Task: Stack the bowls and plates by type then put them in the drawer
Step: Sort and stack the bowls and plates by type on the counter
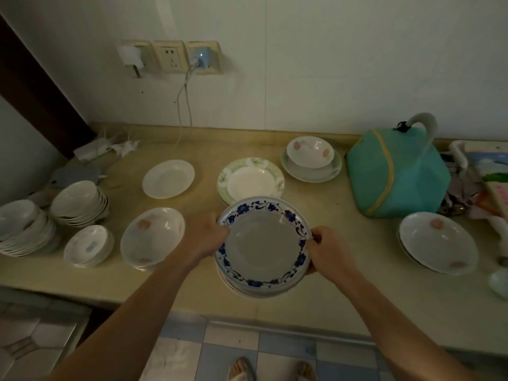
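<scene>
Head view shows my left hand (204, 235) and right hand (328, 253) in a two-sided grip on opposite rims of the blue-flowered plate stack (262, 247), held above the tabletop (343, 268) front edge. I judge it heavy, glazed-slick and breakable; fingers belong underneath the lowest plate.

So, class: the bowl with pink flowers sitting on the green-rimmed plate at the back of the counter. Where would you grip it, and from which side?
Take the pink-flowered bowl by its rim, coming from above, probably with both hands on opposite edges. It sits upright on the green-rimmed plate, its rim raised clear of the plate, while the teal bag stands close on its right, so approach from the front and left.
</scene>
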Motion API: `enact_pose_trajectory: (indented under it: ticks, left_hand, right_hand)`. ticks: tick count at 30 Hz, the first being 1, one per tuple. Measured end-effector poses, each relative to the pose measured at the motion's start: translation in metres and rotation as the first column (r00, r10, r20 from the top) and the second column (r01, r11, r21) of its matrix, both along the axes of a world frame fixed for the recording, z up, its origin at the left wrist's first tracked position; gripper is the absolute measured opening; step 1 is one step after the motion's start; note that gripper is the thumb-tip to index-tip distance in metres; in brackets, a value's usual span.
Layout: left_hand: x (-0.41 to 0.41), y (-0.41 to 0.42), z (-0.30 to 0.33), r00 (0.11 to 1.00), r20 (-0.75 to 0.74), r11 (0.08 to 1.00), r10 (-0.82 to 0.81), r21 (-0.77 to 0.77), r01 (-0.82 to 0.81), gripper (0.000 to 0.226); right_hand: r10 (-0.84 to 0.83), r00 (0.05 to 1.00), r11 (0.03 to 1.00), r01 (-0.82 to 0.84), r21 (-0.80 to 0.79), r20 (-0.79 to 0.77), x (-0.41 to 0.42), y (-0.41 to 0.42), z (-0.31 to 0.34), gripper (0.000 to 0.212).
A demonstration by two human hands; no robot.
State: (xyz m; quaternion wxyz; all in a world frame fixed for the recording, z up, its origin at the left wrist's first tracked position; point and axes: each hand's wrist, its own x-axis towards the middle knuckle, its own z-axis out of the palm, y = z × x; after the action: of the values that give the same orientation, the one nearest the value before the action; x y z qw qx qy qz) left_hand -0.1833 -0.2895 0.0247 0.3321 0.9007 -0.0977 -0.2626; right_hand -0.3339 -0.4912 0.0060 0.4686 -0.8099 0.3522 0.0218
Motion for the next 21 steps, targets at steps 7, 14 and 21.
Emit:
enact_pose_trajectory:
  ticks: [7,14,21]
  left_hand:
    - [0.003,0.001,-0.002,1.000,0.014,0.998,-0.024,0.064,0.023,0.023]
    - [0.001,-0.001,-0.004,0.999,-0.042,1.000,0.010,-0.001,-0.010,0.021]
    - [0.001,0.000,-0.009,0.995,-0.093,0.998,0.044,-0.042,-0.048,0.031]
  right_hand:
    - [-0.008,1.000,0.992,0.005,-0.130,-0.019,0.002,0.009,-0.002,0.024]
    - [-0.029,0.998,0.962,0.014,-0.274,-0.053,0.005,0.013,-0.009,0.027]
    - [-0.054,0.997,0.955,0.036,-0.293,-0.054,0.003,0.015,-0.011,0.026]
